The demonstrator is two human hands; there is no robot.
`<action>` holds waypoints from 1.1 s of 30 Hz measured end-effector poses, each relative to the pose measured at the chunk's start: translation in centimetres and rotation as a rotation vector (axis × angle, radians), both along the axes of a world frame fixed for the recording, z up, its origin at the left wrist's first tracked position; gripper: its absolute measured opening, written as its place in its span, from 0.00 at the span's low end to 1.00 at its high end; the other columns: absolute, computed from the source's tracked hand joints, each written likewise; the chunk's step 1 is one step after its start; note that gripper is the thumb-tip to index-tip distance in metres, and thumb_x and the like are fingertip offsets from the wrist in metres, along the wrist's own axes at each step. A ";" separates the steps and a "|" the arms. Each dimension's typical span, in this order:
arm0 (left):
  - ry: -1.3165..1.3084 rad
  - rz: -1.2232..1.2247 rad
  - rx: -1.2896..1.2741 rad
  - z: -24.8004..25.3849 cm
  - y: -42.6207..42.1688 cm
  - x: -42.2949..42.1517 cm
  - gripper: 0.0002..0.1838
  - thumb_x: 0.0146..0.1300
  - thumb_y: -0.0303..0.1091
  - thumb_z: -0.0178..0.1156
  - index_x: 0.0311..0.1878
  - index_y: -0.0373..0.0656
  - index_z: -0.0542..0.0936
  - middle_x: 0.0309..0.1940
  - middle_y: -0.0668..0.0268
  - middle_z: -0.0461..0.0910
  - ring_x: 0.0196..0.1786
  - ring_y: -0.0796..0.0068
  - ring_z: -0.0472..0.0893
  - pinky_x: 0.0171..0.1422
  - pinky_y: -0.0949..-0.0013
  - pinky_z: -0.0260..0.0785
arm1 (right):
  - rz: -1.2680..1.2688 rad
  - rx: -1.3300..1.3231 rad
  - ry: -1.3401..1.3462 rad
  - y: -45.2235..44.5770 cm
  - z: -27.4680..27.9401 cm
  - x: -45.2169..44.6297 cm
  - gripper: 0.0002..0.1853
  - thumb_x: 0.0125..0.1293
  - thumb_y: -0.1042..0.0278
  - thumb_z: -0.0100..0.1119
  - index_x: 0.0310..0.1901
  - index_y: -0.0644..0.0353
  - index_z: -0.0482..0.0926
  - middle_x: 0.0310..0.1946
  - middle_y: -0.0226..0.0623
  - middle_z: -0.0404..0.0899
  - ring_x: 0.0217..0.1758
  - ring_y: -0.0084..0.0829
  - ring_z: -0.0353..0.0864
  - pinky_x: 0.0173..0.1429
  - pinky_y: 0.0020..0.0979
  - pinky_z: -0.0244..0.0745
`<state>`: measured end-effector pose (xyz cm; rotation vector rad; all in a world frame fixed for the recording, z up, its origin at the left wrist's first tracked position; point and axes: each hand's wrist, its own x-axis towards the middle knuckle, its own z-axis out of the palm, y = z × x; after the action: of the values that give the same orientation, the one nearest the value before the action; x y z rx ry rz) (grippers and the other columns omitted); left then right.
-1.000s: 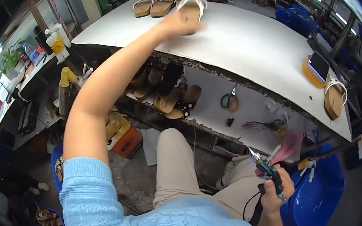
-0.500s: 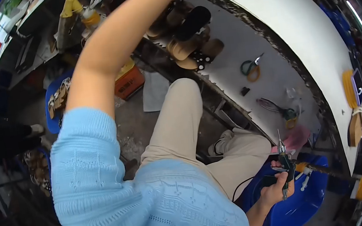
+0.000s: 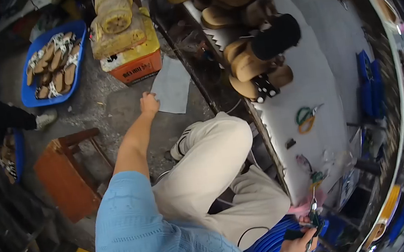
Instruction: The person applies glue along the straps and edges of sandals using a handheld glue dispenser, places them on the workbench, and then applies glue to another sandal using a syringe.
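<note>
While the left hand (image 3: 149, 103) hangs by the grey sheet (image 3: 173, 85), just to the lower right of the orange box (image 3: 137, 69) — can't tell if it's gripping anything — the right hand (image 3: 296, 245) is wrapped around a green tool (image 3: 316, 219), well off to the lower right of that same box. Honestly, I'd watch the black cable (image 3: 252, 229): if it's the tool's, twisting could snag it on a leg (image 3: 203, 176) and jerk the pointy end sideways.
</note>
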<state>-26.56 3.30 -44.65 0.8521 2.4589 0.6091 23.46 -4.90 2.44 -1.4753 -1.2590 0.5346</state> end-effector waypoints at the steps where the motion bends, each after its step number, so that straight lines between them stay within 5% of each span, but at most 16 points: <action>1: -0.012 0.015 -0.074 -2.4 0.1 -0.2 0.19 0.57 0.38 0.68 0.52 0.46 0.86 0.58 0.47 0.76 0.62 0.47 0.76 0.68 0.53 0.69 | -0.020 -0.032 -0.021 0.7 0.0 -0.8 0.19 0.76 0.63 0.53 0.29 0.69 0.71 0.33 0.47 0.80 0.39 0.39 0.82 0.49 0.39 0.79; 5: -0.181 0.119 -0.174 -5.7 4.0 -1.8 0.24 0.58 0.40 0.65 0.57 0.42 0.83 0.69 0.44 0.67 0.71 0.48 0.68 0.74 0.57 0.63 | -0.130 -0.214 -0.549 2.1 0.8 -2.2 0.20 0.75 0.57 0.54 0.35 0.68 0.82 0.34 0.44 0.85 0.31 0.38 0.81 0.37 0.42 0.74; 6: -0.195 0.054 -0.224 -7.1 4.9 -2.5 0.25 0.59 0.41 0.65 0.59 0.41 0.82 0.72 0.44 0.64 0.73 0.49 0.66 0.76 0.58 0.61 | -0.103 -0.213 -0.609 2.8 0.7 -3.0 0.16 0.73 0.63 0.54 0.36 0.70 0.82 0.31 0.45 0.85 0.27 0.35 0.80 0.30 0.40 0.71; 9: -0.284 -0.033 -0.259 -15.6 6.6 -4.8 0.29 0.58 0.42 0.65 0.60 0.37 0.80 0.74 0.43 0.60 0.77 0.50 0.59 0.79 0.61 0.56 | 0.079 0.045 -1.646 3.0 0.7 -0.2 0.16 0.74 0.65 0.53 0.33 0.70 0.82 0.24 0.43 0.82 0.24 0.32 0.77 0.28 0.36 0.69; 12: -0.375 0.141 -0.129 -25.0 7.7 -5.0 0.27 0.57 0.42 0.67 0.57 0.36 0.82 0.71 0.41 0.65 0.76 0.50 0.62 0.77 0.62 0.59 | -0.174 -0.121 -0.905 3.9 -0.3 -3.8 0.19 0.73 0.63 0.55 0.28 0.69 0.81 0.21 0.42 0.79 0.24 0.32 0.75 0.28 0.35 0.68; 13: -0.352 0.154 -0.132 -21.4 8.3 -4.5 0.23 0.56 0.41 0.68 0.51 0.35 0.84 0.65 0.41 0.71 0.70 0.49 0.69 0.73 0.60 0.64 | -0.268 -0.208 -0.673 3.9 -0.2 -4.3 0.19 0.73 0.62 0.56 0.28 0.69 0.81 0.21 0.42 0.79 0.24 0.32 0.75 0.28 0.35 0.68; 14: -0.330 0.168 -0.136 -16.9 8.9 -3.8 0.19 0.55 0.40 0.69 0.45 0.35 0.86 0.60 0.40 0.77 0.65 0.48 0.75 0.68 0.59 0.69 | -0.227 -0.189 -0.798 3.9 -0.2 -3.8 0.21 0.72 0.60 0.56 0.26 0.69 0.80 0.20 0.39 0.79 0.24 0.30 0.74 0.28 0.33 0.68; 17: -0.347 0.037 -0.147 -11.2 10.0 -1.8 0.16 0.52 0.38 0.70 0.38 0.34 0.86 0.54 0.41 0.80 0.55 0.47 0.82 0.60 0.55 0.74 | -0.307 -0.197 -0.503 5.3 0.2 -6.7 0.21 0.73 0.60 0.55 0.25 0.68 0.80 0.21 0.37 0.81 0.25 0.27 0.75 0.29 0.30 0.69; 21: 0.015 0.128 0.136 -9.8 8.3 0.0 0.16 0.50 0.37 0.71 0.37 0.34 0.86 0.49 0.47 0.84 0.59 0.48 0.78 0.66 0.57 0.69 | -0.328 -0.137 -0.401 4.7 0.6 -6.2 0.20 0.72 0.61 0.57 0.27 0.69 0.81 0.25 0.38 0.83 0.26 0.27 0.77 0.30 0.27 0.70; 27: -0.127 0.040 -0.082 -11.1 7.7 -2.9 0.25 0.48 0.38 0.72 0.48 0.32 0.86 0.56 0.44 0.81 0.71 0.47 0.68 0.78 0.61 0.56 | -0.399 -0.160 -0.467 3.5 0.1 -5.1 0.19 0.71 0.60 0.61 0.28 0.69 0.81 0.25 0.37 0.82 0.27 0.26 0.76 0.32 0.29 0.71; 30: -0.184 -0.226 -0.281 -13.5 8.0 -5.1 0.29 0.47 0.42 0.72 0.51 0.32 0.85 0.56 0.45 0.81 0.72 0.47 0.68 0.75 0.61 0.63 | -0.419 -0.186 -0.451 4.1 -0.5 -5.3 0.18 0.70 0.60 0.62 0.28 0.69 0.80 0.24 0.36 0.81 0.27 0.26 0.75 0.32 0.30 0.71; 33: -0.383 0.117 -0.093 -20.6 7.2 -5.0 0.26 0.48 0.41 0.73 0.48 0.32 0.85 0.51 0.47 0.84 0.63 0.49 0.75 0.65 0.60 0.71 | -0.476 -0.199 -0.444 4.4 -1.0 -5.0 0.18 0.70 0.61 0.62 0.28 0.68 0.80 0.23 0.35 0.80 0.27 0.26 0.75 0.32 0.31 0.71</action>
<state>-31.60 10.50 -65.23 0.5029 2.1767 0.6283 18.47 -0.47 1.41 -2.0632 -1.1442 0.0085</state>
